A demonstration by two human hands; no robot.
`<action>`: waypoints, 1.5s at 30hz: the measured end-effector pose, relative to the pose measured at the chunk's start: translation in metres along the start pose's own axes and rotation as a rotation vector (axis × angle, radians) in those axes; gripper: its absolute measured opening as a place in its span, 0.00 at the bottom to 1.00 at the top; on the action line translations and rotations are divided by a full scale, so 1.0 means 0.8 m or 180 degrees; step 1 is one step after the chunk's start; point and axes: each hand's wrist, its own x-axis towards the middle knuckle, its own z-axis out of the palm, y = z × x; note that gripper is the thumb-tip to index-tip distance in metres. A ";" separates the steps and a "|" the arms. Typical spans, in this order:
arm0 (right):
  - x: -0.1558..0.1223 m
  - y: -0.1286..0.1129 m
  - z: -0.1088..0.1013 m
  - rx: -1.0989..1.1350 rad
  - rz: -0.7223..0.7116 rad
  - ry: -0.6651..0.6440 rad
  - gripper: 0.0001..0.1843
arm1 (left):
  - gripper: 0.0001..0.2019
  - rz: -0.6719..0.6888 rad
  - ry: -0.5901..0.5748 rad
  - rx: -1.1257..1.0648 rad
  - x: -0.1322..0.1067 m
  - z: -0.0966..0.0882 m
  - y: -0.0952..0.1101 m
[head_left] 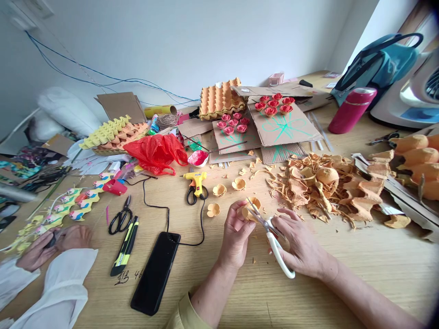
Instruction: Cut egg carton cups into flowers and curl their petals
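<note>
Between the fingers and thumb of my left hand (236, 233) is a small orange egg-carton cup (247, 214). My right hand (297, 242) grips white-handled scissors (279, 256), whose blades lie against that cup. Just beyond the hands, another orange cup (254, 202) sits on the table, partly hidden. Petal-edged cups (219, 190) stand further off, with one more cup (239, 184) beside them and a flatter one (213, 210) nearer. Small orange scraps lie under the scissors.
Orange carton trimmings (308, 183) heap at the right, near a pink bottle (353, 109). Red paper flowers (270, 111) rest on cardboard (291, 132). Left are a yellow glue gun (196, 180), a phone (156, 274), a utility knife (125, 246), black scissors (120, 217) and a co-worker's hands (72, 237).
</note>
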 end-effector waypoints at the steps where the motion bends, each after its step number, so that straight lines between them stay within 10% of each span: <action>1: 0.000 0.000 0.000 0.0001 -0.0005 0.0010 0.09 | 0.22 -0.0002 0.0001 -0.0006 0.000 0.000 0.000; 33: 0.003 -0.003 -0.007 0.0131 -0.0008 0.0268 0.13 | 0.22 0.0275 0.0019 0.0672 0.005 -0.011 0.011; 45: 0.006 0.004 0.003 0.2408 0.1224 0.0732 0.19 | 0.25 -0.0135 -0.0240 0.0663 -0.001 -0.003 -0.006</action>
